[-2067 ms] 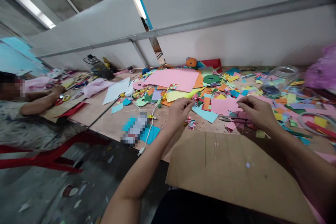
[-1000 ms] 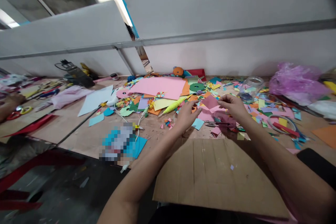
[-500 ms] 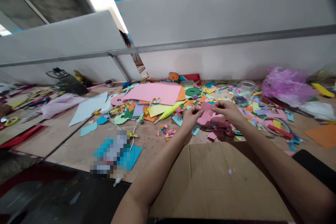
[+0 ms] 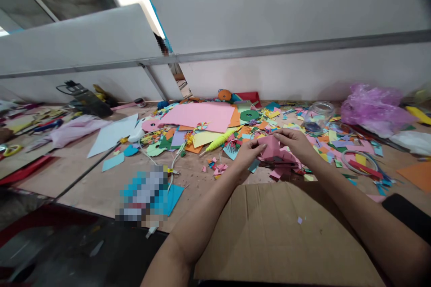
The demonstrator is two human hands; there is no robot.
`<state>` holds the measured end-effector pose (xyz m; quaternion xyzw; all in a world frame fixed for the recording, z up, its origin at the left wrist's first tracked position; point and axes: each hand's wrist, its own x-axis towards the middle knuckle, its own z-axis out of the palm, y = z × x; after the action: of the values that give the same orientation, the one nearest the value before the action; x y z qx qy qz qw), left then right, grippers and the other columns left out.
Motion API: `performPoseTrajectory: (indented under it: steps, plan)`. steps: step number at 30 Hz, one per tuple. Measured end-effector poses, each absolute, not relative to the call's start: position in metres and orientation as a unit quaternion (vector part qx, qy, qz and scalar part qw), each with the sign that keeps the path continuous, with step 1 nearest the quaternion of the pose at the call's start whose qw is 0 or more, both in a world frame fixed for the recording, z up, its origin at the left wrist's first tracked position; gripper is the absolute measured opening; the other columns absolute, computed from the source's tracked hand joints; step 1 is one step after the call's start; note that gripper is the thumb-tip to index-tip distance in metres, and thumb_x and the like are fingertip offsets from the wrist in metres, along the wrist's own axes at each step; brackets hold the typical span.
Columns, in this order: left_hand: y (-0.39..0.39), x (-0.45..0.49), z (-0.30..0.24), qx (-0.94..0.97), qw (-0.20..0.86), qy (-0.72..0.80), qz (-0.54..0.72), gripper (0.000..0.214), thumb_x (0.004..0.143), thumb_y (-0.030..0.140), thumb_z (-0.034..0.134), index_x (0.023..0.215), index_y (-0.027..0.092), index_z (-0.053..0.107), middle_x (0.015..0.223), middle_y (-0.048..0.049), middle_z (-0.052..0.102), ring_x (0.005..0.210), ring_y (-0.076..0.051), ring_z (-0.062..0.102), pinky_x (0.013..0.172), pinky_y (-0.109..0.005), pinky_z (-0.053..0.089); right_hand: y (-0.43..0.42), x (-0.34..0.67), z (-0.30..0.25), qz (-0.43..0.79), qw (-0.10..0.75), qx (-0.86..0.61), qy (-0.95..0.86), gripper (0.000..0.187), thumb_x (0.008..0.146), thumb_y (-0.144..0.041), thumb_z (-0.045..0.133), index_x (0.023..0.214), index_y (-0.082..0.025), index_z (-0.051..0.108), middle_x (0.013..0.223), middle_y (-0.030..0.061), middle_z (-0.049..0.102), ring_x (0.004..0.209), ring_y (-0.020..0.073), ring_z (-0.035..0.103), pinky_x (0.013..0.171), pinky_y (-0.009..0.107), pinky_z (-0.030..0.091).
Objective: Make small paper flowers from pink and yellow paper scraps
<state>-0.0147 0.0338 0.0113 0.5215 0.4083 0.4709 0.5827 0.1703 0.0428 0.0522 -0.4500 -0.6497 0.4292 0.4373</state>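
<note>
A small piece of pink paper (image 4: 269,148) is held up between my two hands, with a bend across it. My left hand (image 4: 248,152) pinches its left edge between thumb and fingers. At its upper right corner, my right hand (image 4: 294,141) grips it with the fingertips. Beneath and around the hands lie pink paper scraps (image 4: 289,159) and many coloured cuttings. A yellow-green spindle-shaped item (image 4: 220,140) lies just left of my left hand. Below my forearms rests a sheet of brown cardboard (image 4: 269,233) with a tiny lilac scrap on it.
A large pink sheet (image 4: 198,116) covers part of the paper pile. Right of my hands stand a clear jar (image 4: 318,117) and a purple plastic bag (image 4: 373,107). A dark bottle (image 4: 89,98) lies at the back left. A white cable (image 4: 175,161) crosses the table.
The pink paper, which looked flat and upright, now shows a bend and tilts differently. Both hands still hold it. The view has shifted slightly.
</note>
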Motion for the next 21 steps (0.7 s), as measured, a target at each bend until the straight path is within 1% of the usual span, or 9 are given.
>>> performPoseTrajectory:
  steps: [2, 6, 9, 11, 13, 15, 16, 18, 21]
  plan:
    - [0.0327, -0.0153, 0.0129, 0.497, 0.579, 0.417, 0.494, 0.043, 0.064, 0.052, 0.079, 0.073, 0.014, 0.063, 0.062, 0.0008, 0.059, 0.058, -0.01, 0.049, 0.057, -0.024, 0.036, 0.0421, 0.1693, 0.0522, 0.444, 0.441, -0.449, -0.638, 0.039, 0.074, -0.057, 0.072, 0.082, -0.019, 0.069, 0.072, 0.0, 0.059, 0.066, 0.016, 0.053, 0.062, 0.03, 0.048]
    - [0.03, -0.0156, 0.0145, 0.467, 0.59, 0.423, 0.505, 0.045, 0.064, 0.055, 0.078, 0.074, 0.014, 0.064, 0.062, -0.0018, 0.063, 0.057, -0.012, 0.054, 0.058, -0.024, 0.038, 0.0433, 0.1697, 0.0476, 0.443, 0.421, -0.465, -0.641, 0.04, 0.065, -0.056, 0.079, 0.072, -0.018, 0.068, 0.068, 0.0001, 0.06, 0.061, 0.0142, 0.051, 0.058, 0.028, 0.044]
    - [0.0288, -0.0153, 0.0136, 0.467, 0.591, 0.425, 0.502, 0.046, 0.063, 0.056, 0.079, 0.07, 0.014, 0.064, 0.059, -0.0011, 0.061, 0.055, -0.011, 0.052, 0.056, -0.024, 0.036, 0.045, 0.1698, 0.0437, 0.445, 0.422, -0.464, -0.639, 0.039, 0.065, -0.054, 0.079, 0.07, -0.018, 0.068, 0.067, 0.0009, 0.061, 0.061, 0.0146, 0.051, 0.057, 0.028, 0.044]
    - [0.0292, -0.0155, 0.0124, 0.463, 0.594, 0.426, 0.501, 0.045, 0.061, 0.056, 0.081, 0.069, 0.014, 0.065, 0.06, -0.0013, 0.061, 0.055, -0.011, 0.052, 0.056, -0.024, 0.035, 0.0448, 0.169, 0.0429, 0.444, 0.428, -0.459, -0.64, 0.035, 0.068, -0.051, 0.078, 0.078, -0.018, 0.072, 0.07, 0.0017, 0.064, 0.062, 0.0154, 0.053, 0.058, 0.029, 0.046]
    - [0.0306, -0.0158, 0.0113, 0.451, 0.595, 0.435, 0.504, 0.046, 0.059, 0.055, 0.082, 0.069, 0.014, 0.066, 0.06, -0.0026, 0.063, 0.055, -0.011, 0.053, 0.057, -0.024, 0.036, 0.0433, 0.1678, 0.0436, 0.434, 0.443, -0.447, -0.645, 0.035, 0.073, -0.048, 0.074, 0.094, -0.02, 0.074, 0.077, 0.0025, 0.067, 0.066, 0.0171, 0.057, 0.062, 0.031, 0.049]
    - [0.0328, -0.0163, 0.0102, 0.427, 0.59, 0.45, 0.517, 0.046, 0.057, 0.055, 0.083, 0.067, 0.014, 0.064, 0.058, -0.0034, 0.063, 0.054, -0.012, 0.053, 0.058, -0.025, 0.037, 0.0411, 0.167, 0.0449, 0.418, 0.457, -0.43, -0.657, 0.038, 0.078, -0.044, 0.071, 0.11, -0.023, 0.073, 0.091, 0.0042, 0.071, 0.077, 0.02, 0.062, 0.069, 0.033, 0.052]
    - [0.0339, -0.0164, 0.0096, 0.412, 0.588, 0.457, 0.525, 0.047, 0.056, 0.055, 0.084, 0.066, 0.014, 0.063, 0.056, -0.0034, 0.063, 0.053, -0.012, 0.053, 0.058, -0.025, 0.037, 0.0399, 0.1668, 0.0454, 0.405, 0.46, -0.422, -0.668, 0.038, 0.079, -0.041, 0.069, 0.114, -0.025, 0.072, 0.1, 0.0049, 0.071, 0.085, 0.0213, 0.063, 0.072, 0.034, 0.052]
    - [0.0358, -0.0166, 0.0086, 0.38, 0.592, 0.462, 0.54, 0.048, 0.054, 0.055, 0.085, 0.066, 0.015, 0.061, 0.055, -0.003, 0.062, 0.052, -0.012, 0.053, 0.058, -0.025, 0.037, 0.0382, 0.1666, 0.0457, 0.373, 0.453, -0.411, -0.698, 0.035, 0.081, -0.032, 0.065, 0.115, -0.027, 0.073, 0.11, 0.005, 0.07, 0.093, 0.0223, 0.064, 0.077, 0.035, 0.052]
    - [0.0371, -0.0163, 0.008, 0.351, 0.604, 0.456, 0.552, 0.05, 0.052, 0.056, 0.086, 0.065, 0.014, 0.06, 0.054, -0.0026, 0.062, 0.051, -0.011, 0.053, 0.057, -0.025, 0.037, 0.037, 0.1659, 0.0439, 0.322, 0.428, -0.392, -0.748, 0.038, 0.076, -0.018, 0.059, 0.109, -0.027, 0.075, 0.11, 0.005, 0.068, 0.088, 0.0208, 0.064, 0.078, 0.036, 0.051]
